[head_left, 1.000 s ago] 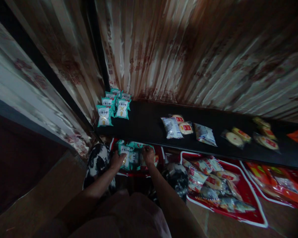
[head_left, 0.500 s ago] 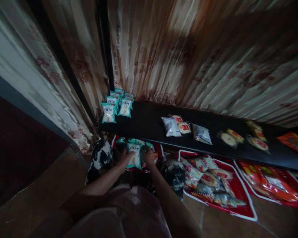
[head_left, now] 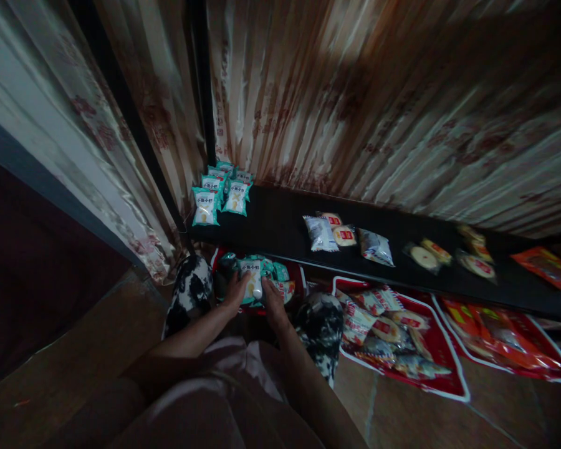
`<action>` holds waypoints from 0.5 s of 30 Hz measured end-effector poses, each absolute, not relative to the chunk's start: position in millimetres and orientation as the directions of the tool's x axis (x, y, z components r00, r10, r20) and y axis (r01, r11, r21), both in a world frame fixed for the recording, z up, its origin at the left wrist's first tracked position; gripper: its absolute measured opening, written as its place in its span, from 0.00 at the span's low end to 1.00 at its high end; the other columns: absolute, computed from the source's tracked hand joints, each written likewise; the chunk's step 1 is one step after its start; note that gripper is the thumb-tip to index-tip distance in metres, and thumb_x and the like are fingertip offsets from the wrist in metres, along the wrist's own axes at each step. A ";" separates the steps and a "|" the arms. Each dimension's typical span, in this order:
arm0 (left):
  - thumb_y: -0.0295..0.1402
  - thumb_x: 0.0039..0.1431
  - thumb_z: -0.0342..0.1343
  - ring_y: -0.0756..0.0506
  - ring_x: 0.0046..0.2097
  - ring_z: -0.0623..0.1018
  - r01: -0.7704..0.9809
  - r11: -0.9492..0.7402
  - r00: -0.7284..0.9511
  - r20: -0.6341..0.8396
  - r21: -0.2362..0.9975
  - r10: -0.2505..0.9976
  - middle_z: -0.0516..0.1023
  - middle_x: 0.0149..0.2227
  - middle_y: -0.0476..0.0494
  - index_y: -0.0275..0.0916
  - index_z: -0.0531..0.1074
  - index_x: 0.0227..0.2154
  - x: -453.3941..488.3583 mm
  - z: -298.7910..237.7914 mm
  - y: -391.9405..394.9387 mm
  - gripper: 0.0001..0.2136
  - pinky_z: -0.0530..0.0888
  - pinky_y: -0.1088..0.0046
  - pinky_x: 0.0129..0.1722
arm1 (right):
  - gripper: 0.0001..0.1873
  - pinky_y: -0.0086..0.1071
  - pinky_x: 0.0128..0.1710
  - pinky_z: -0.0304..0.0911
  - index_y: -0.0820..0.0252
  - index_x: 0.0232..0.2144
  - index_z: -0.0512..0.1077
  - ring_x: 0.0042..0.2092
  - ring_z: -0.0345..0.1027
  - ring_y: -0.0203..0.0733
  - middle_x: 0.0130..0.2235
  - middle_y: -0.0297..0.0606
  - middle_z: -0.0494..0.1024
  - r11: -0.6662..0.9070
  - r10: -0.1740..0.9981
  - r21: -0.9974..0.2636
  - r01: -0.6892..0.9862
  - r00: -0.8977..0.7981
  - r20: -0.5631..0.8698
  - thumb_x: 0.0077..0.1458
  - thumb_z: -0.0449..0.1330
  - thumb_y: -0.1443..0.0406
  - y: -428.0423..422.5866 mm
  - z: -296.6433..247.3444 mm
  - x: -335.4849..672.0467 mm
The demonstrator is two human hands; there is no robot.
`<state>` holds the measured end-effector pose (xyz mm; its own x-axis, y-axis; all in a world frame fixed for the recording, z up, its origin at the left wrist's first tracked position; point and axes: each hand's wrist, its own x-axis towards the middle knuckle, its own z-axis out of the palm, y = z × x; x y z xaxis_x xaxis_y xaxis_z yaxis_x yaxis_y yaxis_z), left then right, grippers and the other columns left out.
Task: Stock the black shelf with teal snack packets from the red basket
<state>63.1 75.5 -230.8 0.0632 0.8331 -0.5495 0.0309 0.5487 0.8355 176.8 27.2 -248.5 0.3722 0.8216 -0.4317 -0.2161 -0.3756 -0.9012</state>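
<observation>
Between my knees, a teal-and-white snack bag (head_left: 252,278) is held upright over a red basket (head_left: 301,282). My left hand (head_left: 235,290) grips its left side, and my right hand (head_left: 273,299) closes on its right edge. More teal bags (head_left: 280,272) lie in the basket behind and beside it, along with a red-and-white packet (head_left: 286,289). On the left end of the black shelf (head_left: 275,218), several matching teal snack bags (head_left: 206,207) stand in two short rows. My fingertips are partly hidden.
Farther right on the shelf lie white-and-blue bags (head_left: 321,234), round packaged cakes (head_left: 424,257) and an orange packet (head_left: 545,267). Below stand a red basket of mixed packets (head_left: 453,369) and another with orange packets (head_left: 509,337). A black post (head_left: 201,81) and curtains (head_left: 299,93) border the shelf.
My right hand has moved left and now holds the teal bag's right edge. The bag has risen slightly, and the view has shifted a little.
</observation>
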 end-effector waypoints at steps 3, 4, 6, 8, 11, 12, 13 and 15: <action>0.49 0.53 0.54 0.41 0.43 0.78 -0.065 0.511 0.076 -0.506 0.857 0.859 0.78 0.43 0.37 0.36 0.70 0.46 63.2 -232.7 74.1 0.24 0.74 0.68 0.41 | 0.30 0.37 0.47 0.66 0.61 0.45 0.75 0.51 0.69 0.50 0.47 0.42 0.77 -0.320 0.813 -0.886 -0.336 0.382 -0.438 0.45 0.62 0.48 24.6 -241.7 169.5; 0.51 0.53 0.54 0.42 0.41 0.79 -0.078 0.501 0.076 -0.496 0.862 0.865 0.78 0.41 0.38 0.37 0.71 0.45 63.9 -233.0 74.3 0.24 0.74 0.68 0.40 | 0.29 0.38 0.47 0.66 0.61 0.45 0.75 0.51 0.69 0.50 0.48 0.42 0.77 -0.307 0.810 -0.886 -0.349 0.394 -0.435 0.45 0.62 0.48 24.3 -240.2 168.2; 0.52 0.53 0.52 0.43 0.39 0.78 -0.068 0.483 0.060 -0.479 0.873 0.876 0.79 0.39 0.39 0.37 0.72 0.41 65.5 -232.6 75.9 0.23 0.74 0.69 0.39 | 0.28 0.39 0.48 0.66 0.60 0.44 0.75 0.52 0.68 0.50 0.48 0.41 0.77 -0.286 0.810 -0.897 -0.337 0.416 -0.414 0.44 0.62 0.49 24.3 -237.9 167.7; 0.50 0.55 0.51 0.43 0.39 0.78 -0.021 0.466 0.034 -0.466 0.884 0.884 0.79 0.37 0.40 0.37 0.73 0.38 66.7 -230.9 78.4 0.20 0.73 0.69 0.39 | 0.26 0.40 0.49 0.66 0.60 0.42 0.76 0.52 0.68 0.50 0.47 0.41 0.77 -0.276 0.818 -0.912 -0.305 0.424 -0.389 0.44 0.63 0.50 24.8 -236.5 169.3; 0.46 0.58 0.49 0.43 0.40 0.77 0.029 0.446 0.001 -0.447 0.894 0.895 0.79 0.35 0.39 0.38 0.73 0.35 67.0 -228.1 81.5 0.17 0.72 0.69 0.41 | 0.24 0.42 0.48 0.66 0.60 0.40 0.77 0.51 0.69 0.51 0.46 0.42 0.78 -0.271 0.816 -0.921 -0.279 0.441 -0.373 0.45 0.63 0.51 26.1 -236.2 170.9; 0.45 0.58 0.48 0.43 0.40 0.77 0.036 0.438 -0.003 -0.438 0.898 0.899 0.78 0.35 0.39 0.38 0.73 0.35 66.8 -227.7 81.9 0.16 0.72 0.69 0.41 | 0.23 0.42 0.49 0.66 0.60 0.40 0.77 0.51 0.68 0.52 0.46 0.42 0.78 -0.266 0.814 -0.925 -0.271 0.451 -0.366 0.45 0.62 0.51 26.5 -236.6 170.4; 0.44 0.59 0.47 0.43 0.40 0.77 0.042 0.427 -0.003 -0.427 0.903 0.904 0.78 0.35 0.39 0.38 0.73 0.35 66.6 -228.0 82.0 0.16 0.72 0.69 0.41 | 0.22 0.42 0.49 0.65 0.60 0.39 0.77 0.52 0.68 0.52 0.46 0.43 0.78 -0.257 0.814 -0.931 -0.260 0.461 -0.353 0.45 0.62 0.52 26.8 -237.2 169.5; 0.43 0.60 0.45 0.44 0.39 0.77 0.061 0.407 0.001 -0.408 0.911 0.913 0.78 0.36 0.40 0.37 0.72 0.37 66.0 -230.1 81.9 0.16 0.72 0.69 0.41 | 0.22 0.43 0.49 0.65 0.60 0.38 0.77 0.52 0.68 0.52 0.45 0.44 0.78 -0.231 0.820 -0.943 -0.241 0.473 -0.322 0.46 0.61 0.52 27.1 -238.6 166.4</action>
<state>66.0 81.9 -230.1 0.0013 0.9130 -0.4079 0.0615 0.4070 0.9113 166.4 27.1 -238.6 0.4731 0.8202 -0.3217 -0.2412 -0.2307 -0.9427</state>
